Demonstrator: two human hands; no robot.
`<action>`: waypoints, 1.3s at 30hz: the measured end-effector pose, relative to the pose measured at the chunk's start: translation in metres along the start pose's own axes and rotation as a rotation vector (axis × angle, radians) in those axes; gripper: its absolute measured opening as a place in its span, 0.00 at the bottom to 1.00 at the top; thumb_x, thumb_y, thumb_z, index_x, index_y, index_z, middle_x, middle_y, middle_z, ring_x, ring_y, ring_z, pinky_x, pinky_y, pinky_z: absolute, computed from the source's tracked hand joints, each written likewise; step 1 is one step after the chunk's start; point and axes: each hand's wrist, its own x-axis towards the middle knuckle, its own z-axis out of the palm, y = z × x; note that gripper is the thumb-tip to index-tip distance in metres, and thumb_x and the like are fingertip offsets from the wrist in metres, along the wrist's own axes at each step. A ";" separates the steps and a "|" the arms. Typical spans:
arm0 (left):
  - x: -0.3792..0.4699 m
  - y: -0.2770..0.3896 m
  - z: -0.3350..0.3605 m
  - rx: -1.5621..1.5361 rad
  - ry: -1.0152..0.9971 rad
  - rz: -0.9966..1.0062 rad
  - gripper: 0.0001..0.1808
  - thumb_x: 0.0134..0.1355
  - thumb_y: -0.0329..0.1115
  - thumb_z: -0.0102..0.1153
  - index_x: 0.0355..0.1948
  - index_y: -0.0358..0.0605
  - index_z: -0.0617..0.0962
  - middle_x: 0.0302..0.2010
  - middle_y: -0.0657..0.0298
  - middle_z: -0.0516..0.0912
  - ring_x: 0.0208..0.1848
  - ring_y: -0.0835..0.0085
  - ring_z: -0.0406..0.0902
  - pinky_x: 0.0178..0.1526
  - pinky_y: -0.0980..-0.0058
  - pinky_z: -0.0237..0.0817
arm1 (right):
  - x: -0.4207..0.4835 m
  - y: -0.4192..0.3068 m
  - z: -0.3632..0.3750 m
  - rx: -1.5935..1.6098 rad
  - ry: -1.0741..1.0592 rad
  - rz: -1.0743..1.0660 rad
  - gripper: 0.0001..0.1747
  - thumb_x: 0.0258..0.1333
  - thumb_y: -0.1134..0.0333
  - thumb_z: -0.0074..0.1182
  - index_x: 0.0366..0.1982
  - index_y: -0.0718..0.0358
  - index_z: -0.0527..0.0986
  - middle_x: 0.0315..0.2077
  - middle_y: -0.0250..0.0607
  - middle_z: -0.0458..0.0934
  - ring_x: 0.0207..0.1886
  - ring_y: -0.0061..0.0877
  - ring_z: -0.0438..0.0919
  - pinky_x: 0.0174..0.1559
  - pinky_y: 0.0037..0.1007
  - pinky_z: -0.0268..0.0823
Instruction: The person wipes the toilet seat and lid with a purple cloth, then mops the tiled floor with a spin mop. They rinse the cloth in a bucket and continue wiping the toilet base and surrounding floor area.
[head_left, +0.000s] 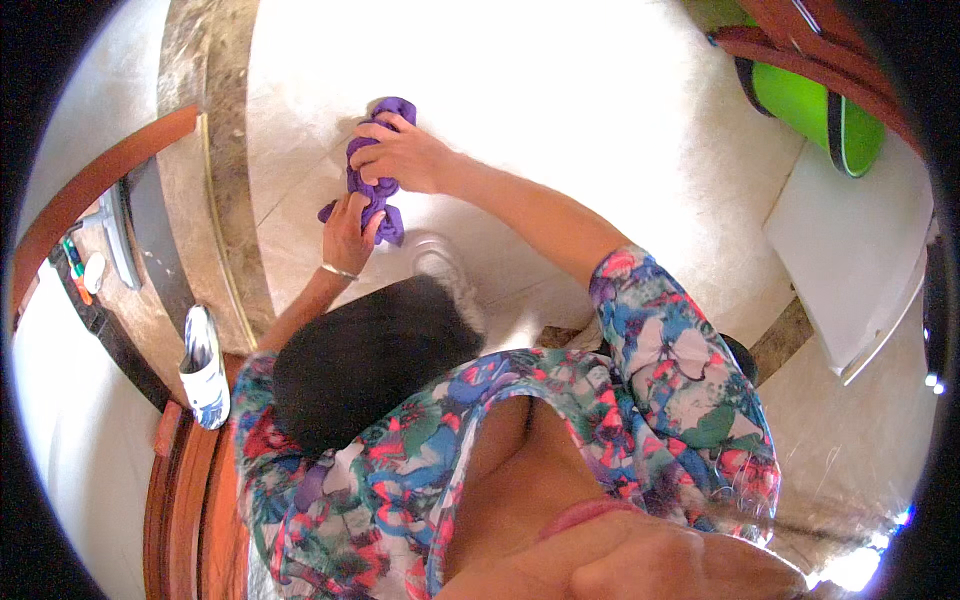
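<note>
A crumpled purple cloth (394, 109) lies bunched on the pale tiled floor ahead of me. My right hand (394, 156) rests over its upper part, fingers curled around the folds. Lower down, my left hand (348, 232), with a bangle at the wrist, grips the near end of the same cloth. Loose cloth ends stick out on both sides of the left fingers. My bent knee in dark fabric (375, 352) is close below the left hand, and a white shoe (435, 255) shows beyond it.
To the left, a wooden door frame (105, 172) stands beside a dark-bordered threshold (225, 172). Past it are a squeegee (120, 236) and a white-and-blue slip-on shoe (204, 375). A green object with black edging (799, 105) and a white panel (847, 240) are at right.
</note>
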 end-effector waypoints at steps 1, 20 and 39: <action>0.016 0.009 0.006 -0.026 -0.088 0.022 0.19 0.59 0.34 0.66 0.47 0.39 0.73 0.40 0.47 0.79 0.41 0.46 0.78 0.44 0.53 0.71 | -0.007 0.012 -0.011 -0.032 0.049 -0.070 0.10 0.48 0.69 0.62 0.33 0.44 0.83 0.56 0.15 0.77 0.72 0.28 0.59 0.72 0.50 0.47; 0.203 0.257 0.154 -0.045 0.114 0.148 0.28 0.62 0.35 0.60 0.65 0.48 0.72 0.50 0.53 0.80 0.53 0.53 0.77 0.55 0.55 0.69 | -0.282 0.155 -0.171 -0.448 0.239 0.185 0.24 0.46 0.73 0.60 0.49 0.48 0.80 0.63 0.22 0.73 0.70 0.35 0.62 0.66 0.56 0.55; 0.042 0.347 0.233 -0.079 -0.267 0.310 0.28 0.56 0.27 0.60 0.60 0.58 0.80 0.48 0.56 0.77 0.49 0.56 0.75 0.47 0.61 0.72 | -0.485 0.050 -0.085 -0.122 0.162 0.221 0.10 0.46 0.67 0.59 0.35 0.51 0.80 0.57 0.26 0.77 0.71 0.35 0.63 0.70 0.57 0.51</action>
